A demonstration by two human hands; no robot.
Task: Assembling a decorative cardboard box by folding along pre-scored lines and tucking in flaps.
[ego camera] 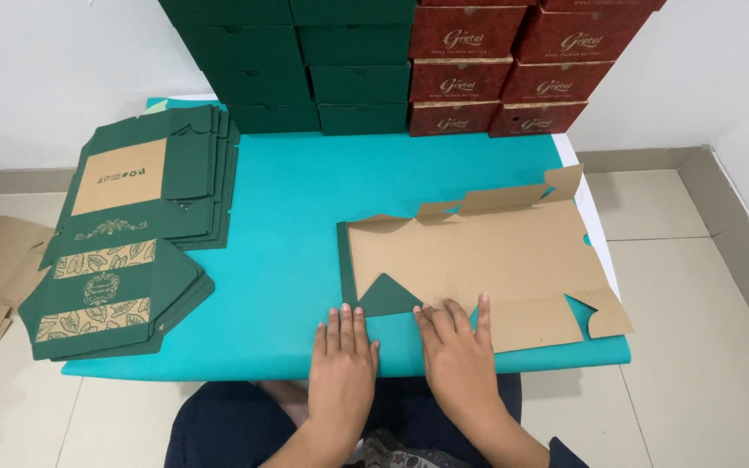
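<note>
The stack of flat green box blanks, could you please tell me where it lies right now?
In the head view, the stack of flat green box blanks lies on the left part of the teal table, left of the unfolded brown blank.

Two hands flat on the table: left hand (342,354), right hand (459,351). One unfolded cardboard blank (487,260), brown side up, under the right hand's fingertips. Two piles of flat green blanks well left of the hands: far pile (156,178), near pile (110,299); sheets per pile uncountable. Beyond the hands: eight assembled green boxes (305,65), six assembled red boxes (513,74) in view.
</note>
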